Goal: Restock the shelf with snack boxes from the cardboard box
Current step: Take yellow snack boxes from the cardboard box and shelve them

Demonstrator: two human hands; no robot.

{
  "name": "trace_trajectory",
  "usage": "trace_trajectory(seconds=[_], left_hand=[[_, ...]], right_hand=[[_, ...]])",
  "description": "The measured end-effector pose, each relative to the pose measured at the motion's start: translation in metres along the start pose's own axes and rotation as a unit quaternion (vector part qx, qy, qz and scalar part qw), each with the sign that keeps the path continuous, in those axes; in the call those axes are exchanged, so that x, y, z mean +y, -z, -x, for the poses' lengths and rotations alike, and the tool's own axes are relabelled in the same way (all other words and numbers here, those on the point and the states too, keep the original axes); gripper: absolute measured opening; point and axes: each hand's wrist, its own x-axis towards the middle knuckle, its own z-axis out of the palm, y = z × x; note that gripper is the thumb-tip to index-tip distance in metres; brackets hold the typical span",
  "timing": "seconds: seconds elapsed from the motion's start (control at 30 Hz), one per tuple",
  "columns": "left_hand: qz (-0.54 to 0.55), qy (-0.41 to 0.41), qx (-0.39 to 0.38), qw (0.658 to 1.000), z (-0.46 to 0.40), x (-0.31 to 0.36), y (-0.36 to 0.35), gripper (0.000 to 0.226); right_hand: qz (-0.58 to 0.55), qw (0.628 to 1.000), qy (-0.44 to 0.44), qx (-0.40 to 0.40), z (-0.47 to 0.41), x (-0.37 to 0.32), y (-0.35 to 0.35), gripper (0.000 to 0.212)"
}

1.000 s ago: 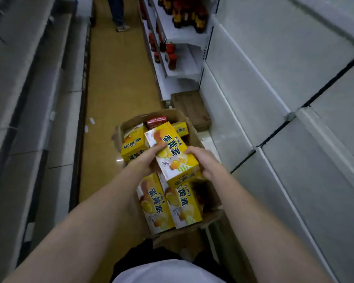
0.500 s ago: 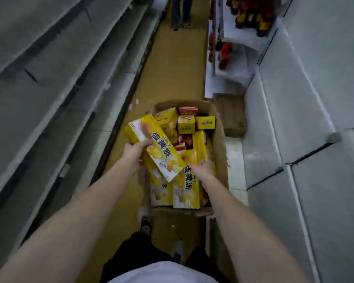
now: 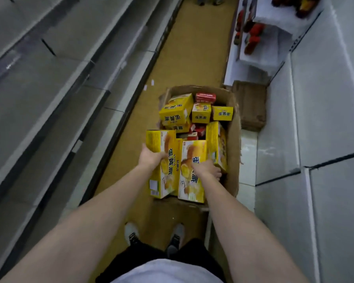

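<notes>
An open cardboard box (image 3: 233, 144) stands on the aisle floor in front of me, filled with several yellow snack boxes and a few red ones (image 3: 205, 97). My left hand (image 3: 149, 158) grips a tall yellow snack box (image 3: 164, 170) at the box's near left corner, lifted upright. My right hand (image 3: 207, 170) grips a second yellow snack box (image 3: 192, 160) just to its right, fingers curled round its right edge. A third yellow box (image 3: 217, 144) stands on edge beside my right hand.
Bare grey shelves (image 3: 49, 82) run along the left, and white shelves (image 3: 315, 119) along the right. A brown wooden crate (image 3: 250, 105) sits beyond the cardboard box. Red bottles (image 3: 253, 35) stand on far right shelves. A person's feet (image 3: 208, 0) show down the aisle.
The yellow box in my left hand has swung from tilted to upright beside the one under my right hand. My right hand has closed round its box. The camera has tipped further down.
</notes>
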Motion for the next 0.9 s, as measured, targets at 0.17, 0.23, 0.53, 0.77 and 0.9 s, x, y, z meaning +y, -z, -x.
trace_trajectory(seconds=[0.17, 0.23, 0.53, 0.77, 0.9], left_hand=[[0.006, 0.021, -0.014, 1.000, -0.005, -0.004, 0.000, 0.071], [0.001, 0.018, -0.017, 1.000, -0.007, -0.004, 0.000, 0.074], [-0.015, 0.027, -0.053, 0.998, -0.008, -0.009, 0.008, 0.085], [-0.018, 0.031, -0.072, 0.997, -0.008, -0.015, 0.010, 0.066], [-0.022, 0.018, -0.070, 0.997, -0.009, -0.014, 0.006, 0.068]], right_hand=[[-0.039, 0.999, 0.023, -0.003, 0.001, 0.002, -0.017, 0.112], [-0.017, 0.999, 0.024, 0.020, 0.005, 0.007, -0.020, 0.109], [0.022, 0.994, 0.030, 0.106, 0.034, -0.006, -0.023, 0.074], [0.006, 0.996, 0.021, 0.081, 0.036, -0.003, -0.026, 0.088], [0.044, 0.991, 0.046, 0.122, 0.043, 0.006, -0.021, 0.086]])
